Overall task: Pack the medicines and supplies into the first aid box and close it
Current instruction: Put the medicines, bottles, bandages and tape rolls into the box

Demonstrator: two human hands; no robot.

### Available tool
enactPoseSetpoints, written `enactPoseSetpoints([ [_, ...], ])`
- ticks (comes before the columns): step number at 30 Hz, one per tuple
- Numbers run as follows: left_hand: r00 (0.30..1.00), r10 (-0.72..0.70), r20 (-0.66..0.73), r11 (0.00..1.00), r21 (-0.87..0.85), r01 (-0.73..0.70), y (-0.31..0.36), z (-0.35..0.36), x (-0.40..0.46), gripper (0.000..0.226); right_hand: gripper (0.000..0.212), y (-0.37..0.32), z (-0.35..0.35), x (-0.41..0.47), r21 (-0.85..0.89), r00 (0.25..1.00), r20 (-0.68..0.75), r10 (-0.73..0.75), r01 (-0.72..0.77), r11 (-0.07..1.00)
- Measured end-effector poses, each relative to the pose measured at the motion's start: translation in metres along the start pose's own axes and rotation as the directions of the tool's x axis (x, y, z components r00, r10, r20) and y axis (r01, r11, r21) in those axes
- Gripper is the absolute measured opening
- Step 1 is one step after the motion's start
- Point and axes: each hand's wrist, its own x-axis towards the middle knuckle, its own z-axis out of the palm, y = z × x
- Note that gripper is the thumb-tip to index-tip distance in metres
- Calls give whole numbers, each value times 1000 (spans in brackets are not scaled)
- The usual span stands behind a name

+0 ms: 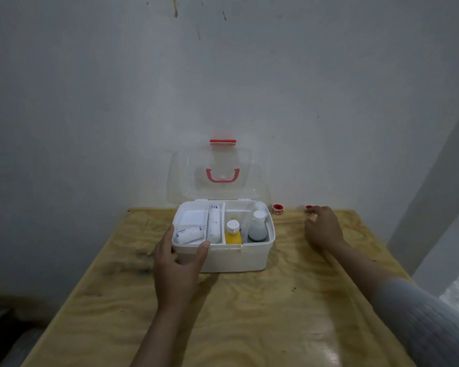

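A white first aid box (239, 258) stands open on the wooden table, its clear lid (212, 181) with a pink handle upright against the wall. Inside lie two white bandage rolls (190, 234), a yellow bottle (233, 233) and a white bottle with dark liquid (257, 227). My left hand (178, 266) grips the box's front left corner, thumb on the rim. A red-and-white tape roll (278, 209) sits right of the box by the wall. My right hand (322, 227) reaches a second small red-capped item (308, 207), fingertips touching it.
The plywood table (249, 313) ends at the white wall behind the box. Its left and right edges drop off to a dark floor. A grey wall corner rises at the far right.
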Motion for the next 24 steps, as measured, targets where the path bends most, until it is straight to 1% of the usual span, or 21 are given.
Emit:
enactPoseSetpoints([
  [3, 1000, 0, -7, 1000, -17, -1, 1, 0, 1, 94, 44, 9, 6, 14, -71, 994, 78, -81, 87, 994],
  [6, 1000, 9, -11, 1000, -28, -9, 0, 0, 1, 83, 47, 14, 12, 26, -106, 987, 122, -103, 117, 988],
  [9, 1000, 16, -14, 999, -33, -16, -2, 0, 1, 79, 39, 7, 17, 30, -54, 983, 123, -136, 143, 988],
  [11, 1000, 20, -18, 999, -33, -20, -2, 1, 1, 79, 37, -3, 20, 29, -10, 972, 151, -178, 182, 983],
  [14, 999, 23, -24, 999, -31, -24, -1, 2, 1, 78, 38, -16, 26, 29, -18, 947, 212, -239, 248, 968],
  [18, 1000, 19, -19, 1000, -21, -20, 1, 1, -1, 78, 35, -24, 34, 34, -90, 945, 255, -203, 232, 969],
  [22, 1000, 20, -11, 1000, -20, -20, 3, -1, -2, 87, 25, -27, 36, 33, -52, 968, 181, -171, 183, 982],
  [24, 1000, 22, -14, 1000, -16, -23, 3, -1, -3, 90, 24, -25, 35, 30, -57, 970, 176, -168, 180, 982],
])
